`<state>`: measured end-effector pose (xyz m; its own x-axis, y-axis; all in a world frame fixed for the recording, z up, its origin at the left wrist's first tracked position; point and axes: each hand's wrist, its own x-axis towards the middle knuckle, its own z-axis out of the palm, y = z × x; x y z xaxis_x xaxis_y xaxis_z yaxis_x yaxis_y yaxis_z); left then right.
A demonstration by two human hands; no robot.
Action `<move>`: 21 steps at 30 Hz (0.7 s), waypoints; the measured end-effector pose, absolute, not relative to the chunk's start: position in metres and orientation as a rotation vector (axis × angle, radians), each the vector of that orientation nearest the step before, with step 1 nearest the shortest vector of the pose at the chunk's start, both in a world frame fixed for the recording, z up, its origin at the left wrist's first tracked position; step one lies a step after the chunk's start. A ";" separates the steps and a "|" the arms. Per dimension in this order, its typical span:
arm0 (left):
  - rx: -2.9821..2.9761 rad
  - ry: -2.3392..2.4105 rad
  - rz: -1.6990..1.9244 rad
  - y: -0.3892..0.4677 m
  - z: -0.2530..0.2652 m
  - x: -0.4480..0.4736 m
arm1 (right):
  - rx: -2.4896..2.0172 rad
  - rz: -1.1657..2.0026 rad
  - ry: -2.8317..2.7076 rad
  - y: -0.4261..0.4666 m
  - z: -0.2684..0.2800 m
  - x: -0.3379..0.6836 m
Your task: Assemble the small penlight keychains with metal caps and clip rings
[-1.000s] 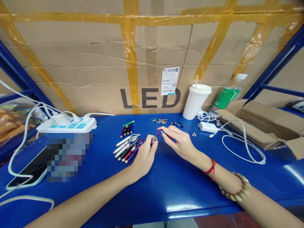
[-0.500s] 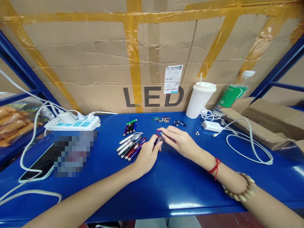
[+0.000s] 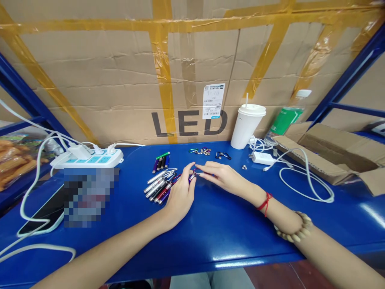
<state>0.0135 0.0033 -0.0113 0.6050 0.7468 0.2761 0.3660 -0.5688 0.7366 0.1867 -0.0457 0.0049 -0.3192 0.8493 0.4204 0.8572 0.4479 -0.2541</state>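
Blue metal table (image 3: pixel 210 224) carries the work; left hand (image 3: pixel 180 196) & right hand (image 3: pixel 224 178) meet at centre, fingertips pinched together on one small purple keychain light (image 3: pixel 192 176), held just above the tabletop; row of similar pen lights (image 3: pixel 159 186) lies just left of the left hand; white cup (image 3: pixel 247 126) w/ straw stands at the back right, near a white charger (image 3: pixel 261 158); power strip (image 3: pixel 88 157) far left.

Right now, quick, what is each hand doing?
Left hand: fingers pinched shut on the small flashlight.
Right hand: fingers stretched out, tips at the same small flashlight; whether it grips cannot be told.
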 end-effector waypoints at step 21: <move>3.196 0.957 0.776 -0.010 -0.017 0.011 | -2.523 -0.388 -1.299 -0.046 0.027 0.357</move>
<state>0.0109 -0.0095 -0.0174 0.7465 0.4477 0.4923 0.5745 -0.8070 -0.1372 0.3574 -0.0464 0.0275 0.5606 0.7466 0.3582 0.8207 -0.5584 -0.1208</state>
